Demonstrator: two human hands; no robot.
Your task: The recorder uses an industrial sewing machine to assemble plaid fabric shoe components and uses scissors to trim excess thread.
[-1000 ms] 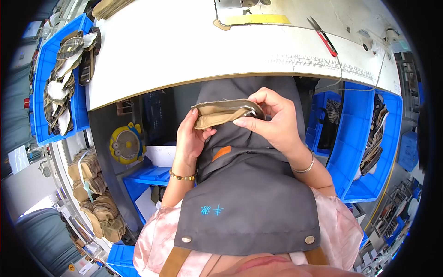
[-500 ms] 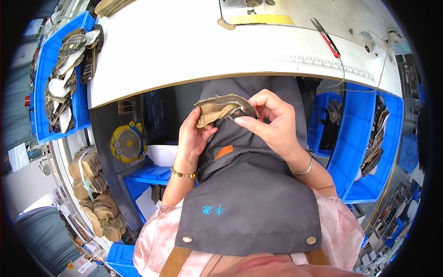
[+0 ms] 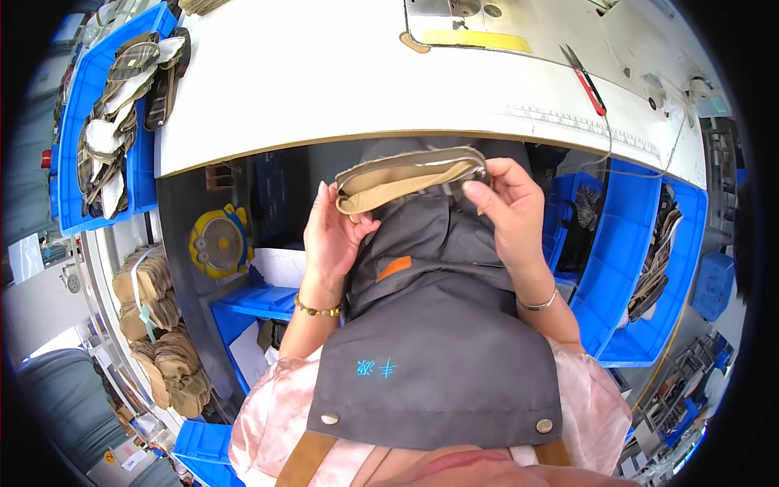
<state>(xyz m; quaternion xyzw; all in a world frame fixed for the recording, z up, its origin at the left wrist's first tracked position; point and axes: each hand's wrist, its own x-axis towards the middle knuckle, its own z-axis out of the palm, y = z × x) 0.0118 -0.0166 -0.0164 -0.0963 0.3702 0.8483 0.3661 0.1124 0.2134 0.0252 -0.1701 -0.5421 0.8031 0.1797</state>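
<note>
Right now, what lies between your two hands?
In the head view, a tan fabric shoe piece spans from the left hand to the right hand, both gripping its ends above the grey apron.

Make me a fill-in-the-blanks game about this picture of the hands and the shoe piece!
1. Both hands hold a tan shoe piece above a dark grey ____.
2. The left hand has a gold ____ on its wrist.
3. The scissors on the white table have ____ handles.
4. The bins beside the person are ____.

Missing words: apron; bracelet; red; blue
</note>
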